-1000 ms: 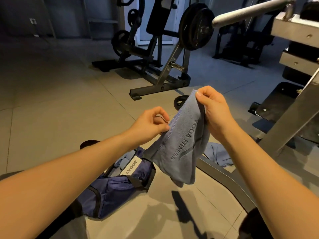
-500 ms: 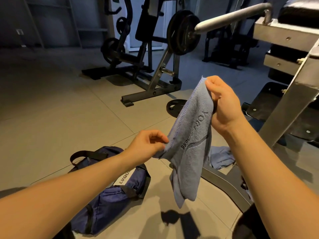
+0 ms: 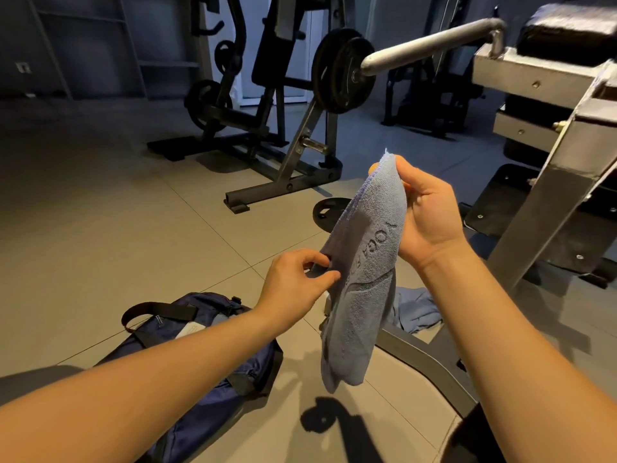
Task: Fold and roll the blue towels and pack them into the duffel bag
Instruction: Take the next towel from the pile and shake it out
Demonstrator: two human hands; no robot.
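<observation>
A blue towel [image 3: 364, 262] with embossed lettering hangs lengthwise in the air in front of me. My right hand [image 3: 425, 212] pinches its top corner between thumb and fingers. My left hand [image 3: 297, 282] pinches the towel's left edge about halfway down. Below my left forearm a navy duffel bag [image 3: 200, 369] lies on the tiled floor, its black strap looped up and its top open. A second blue towel [image 3: 415, 310] lies crumpled on the floor behind the hanging one.
A grey metal machine frame [image 3: 541, 208] rises at the right, its base bar [image 3: 424, 365] running under the towel. A weight plate [image 3: 329, 210] lies on the floor. A plate-loaded machine [image 3: 283, 105] stands behind. Open tiled floor spreads to the left.
My right hand has lifted the towel's top corner higher and turned palm toward me. My left hand has slid down the towel's edge, so the towel hangs longer. The bag shows more fully.
</observation>
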